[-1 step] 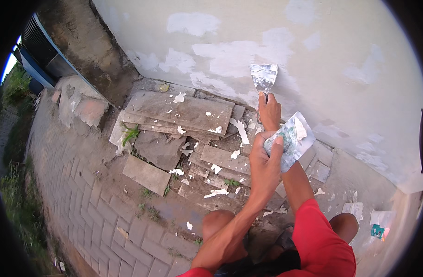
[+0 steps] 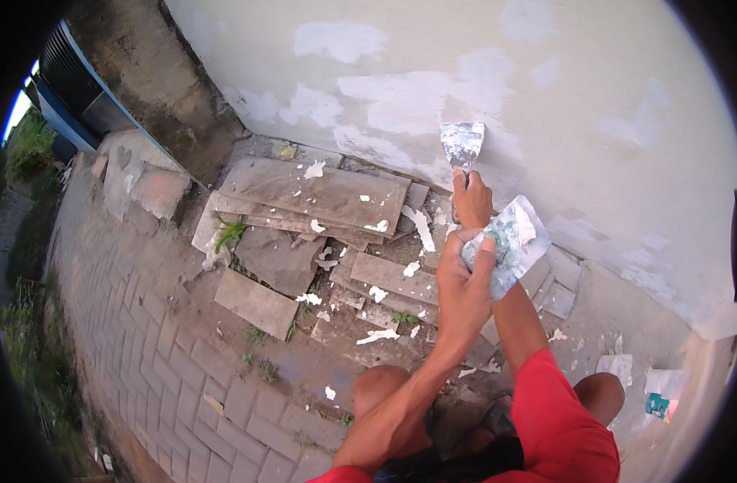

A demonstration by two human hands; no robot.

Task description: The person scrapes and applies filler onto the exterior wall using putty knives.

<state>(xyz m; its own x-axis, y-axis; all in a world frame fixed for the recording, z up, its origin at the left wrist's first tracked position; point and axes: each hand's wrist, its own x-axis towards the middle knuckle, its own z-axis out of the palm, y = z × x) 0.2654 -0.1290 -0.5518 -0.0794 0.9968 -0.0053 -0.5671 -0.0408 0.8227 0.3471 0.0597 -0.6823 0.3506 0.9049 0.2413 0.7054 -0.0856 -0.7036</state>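
My right hand (image 2: 471,201) grips the handle of a putty knife (image 2: 462,143). Its broad, white-smeared blade points up against or just in front of the pale wall (image 2: 618,64), beneath white patches of filler; contact is hard to tell. Closer to me, my left hand (image 2: 463,278) pinches a thin square plate (image 2: 505,262), thumb on top. Grey-green smears cover that plate, and a lump of white putty (image 2: 526,229) sits near its far edge. The plate hides part of my right wrist.
Stacked stone slabs (image 2: 312,189) lie along the wall's foot, littered with white flakes (image 2: 378,336). Brick paving (image 2: 191,378) runs at the left, near a rubble lump (image 2: 159,193). An opened white-and-green packet (image 2: 662,398) stands at the right. My knees are below my arms.
The putty knife and my right hand have shifted slightly down, toward me. My left hand and the plate have hardly moved.
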